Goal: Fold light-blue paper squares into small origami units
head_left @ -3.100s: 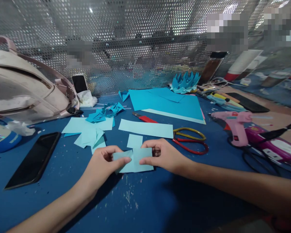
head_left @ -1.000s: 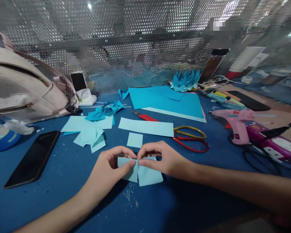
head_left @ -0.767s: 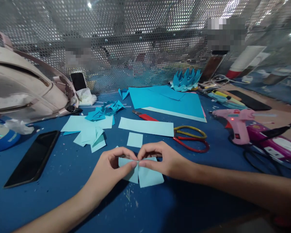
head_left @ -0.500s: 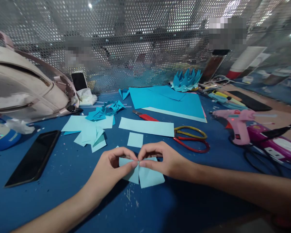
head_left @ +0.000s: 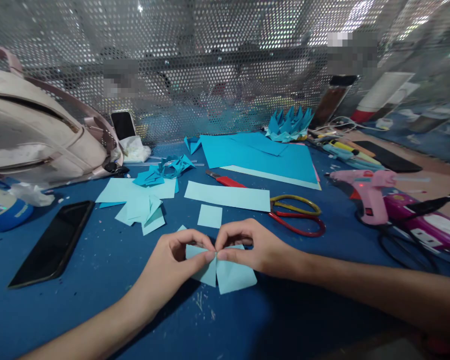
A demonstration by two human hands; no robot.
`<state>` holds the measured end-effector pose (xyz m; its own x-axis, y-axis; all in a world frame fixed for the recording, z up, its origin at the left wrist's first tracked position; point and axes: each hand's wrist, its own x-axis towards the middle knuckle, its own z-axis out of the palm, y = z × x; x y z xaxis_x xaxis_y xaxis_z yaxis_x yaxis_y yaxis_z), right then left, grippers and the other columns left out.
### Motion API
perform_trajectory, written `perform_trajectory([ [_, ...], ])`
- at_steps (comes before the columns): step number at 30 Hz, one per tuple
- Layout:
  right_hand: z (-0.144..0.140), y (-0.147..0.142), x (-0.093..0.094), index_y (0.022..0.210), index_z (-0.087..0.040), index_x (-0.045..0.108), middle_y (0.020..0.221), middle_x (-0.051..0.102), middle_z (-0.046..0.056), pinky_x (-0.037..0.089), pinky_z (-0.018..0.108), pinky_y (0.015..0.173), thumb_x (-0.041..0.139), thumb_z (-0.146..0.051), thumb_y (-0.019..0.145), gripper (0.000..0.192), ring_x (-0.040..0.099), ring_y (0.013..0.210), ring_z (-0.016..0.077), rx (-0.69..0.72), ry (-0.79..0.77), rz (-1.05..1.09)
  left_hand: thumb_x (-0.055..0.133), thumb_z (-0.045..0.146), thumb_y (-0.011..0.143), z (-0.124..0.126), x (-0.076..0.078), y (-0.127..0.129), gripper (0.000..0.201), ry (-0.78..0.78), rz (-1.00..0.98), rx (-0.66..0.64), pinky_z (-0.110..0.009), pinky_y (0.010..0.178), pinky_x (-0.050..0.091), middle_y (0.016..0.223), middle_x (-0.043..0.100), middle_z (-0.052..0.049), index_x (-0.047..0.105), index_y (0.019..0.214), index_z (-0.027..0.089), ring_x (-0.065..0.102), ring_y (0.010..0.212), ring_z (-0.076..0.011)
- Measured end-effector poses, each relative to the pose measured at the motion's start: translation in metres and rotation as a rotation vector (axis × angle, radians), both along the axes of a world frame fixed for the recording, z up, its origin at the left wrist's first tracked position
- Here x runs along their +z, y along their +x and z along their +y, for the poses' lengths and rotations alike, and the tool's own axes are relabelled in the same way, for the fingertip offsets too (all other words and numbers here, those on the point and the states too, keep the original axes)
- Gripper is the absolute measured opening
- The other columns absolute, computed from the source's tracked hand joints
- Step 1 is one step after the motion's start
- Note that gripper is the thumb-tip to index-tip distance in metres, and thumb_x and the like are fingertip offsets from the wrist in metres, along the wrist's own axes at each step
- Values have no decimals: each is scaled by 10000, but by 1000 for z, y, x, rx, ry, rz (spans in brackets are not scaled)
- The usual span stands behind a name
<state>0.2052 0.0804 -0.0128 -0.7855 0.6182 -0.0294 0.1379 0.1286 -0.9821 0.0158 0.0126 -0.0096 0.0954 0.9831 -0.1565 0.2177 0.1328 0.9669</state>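
Close in front of me, a light blue piece of paper (head_left: 235, 274) is split by a narrow gap along its lower part. My left hand (head_left: 180, 257) pinches the top of its left half between thumb and fingertips. With a like pinch, my right hand (head_left: 247, 247) grips the right half, the two sets of fingertips almost touching at the top of the gap. Whether the halves are still joined there is hidden by my fingers. Just beyond my hands lie a small light blue paper square (head_left: 210, 216) and a light blue paper strip (head_left: 227, 196).
Scissors (head_left: 296, 215) and a red utility knife (head_left: 228, 181) lie beyond my hands. Light blue paper pieces (head_left: 142, 207) and a phone (head_left: 52, 245) are at left. On the right rests a pink glue gun (head_left: 375, 192). Blue sheets (head_left: 255, 155) lie before a perforated metal panel (head_left: 217, 90).
Both hands keep their pinch on the paper and have hardly moved. The paper's lower edges sit very slightly lower in view. Everything else stays put, with a slight camera shift.
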Motion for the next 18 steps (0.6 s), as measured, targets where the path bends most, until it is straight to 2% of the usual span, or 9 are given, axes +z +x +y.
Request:
perform_trajectory([
  [10, 1, 0, -1, 778, -138, 665, 733, 622, 0, 412, 204, 641, 690, -250, 802, 117, 547, 690, 109, 20, -48, 14, 673, 268, 775, -2, 1, 1, 70, -4, -12, 0, -239, 606, 329, 762, 659, 18, 693, 733, 215, 503, 689, -135],
  [18, 1, 1, -2, 767, -136, 658, 730, 622, 5, 420, 213, 659, 697, -264, 787, 136, 558, 697, 116, 22, -79, 20, 668, 282, 783, -3, 2, 3, 98, 4, 4, -1, -236, 523, 269, 700, 621, 28, 689, 724, 206, 388, 568, -105],
])
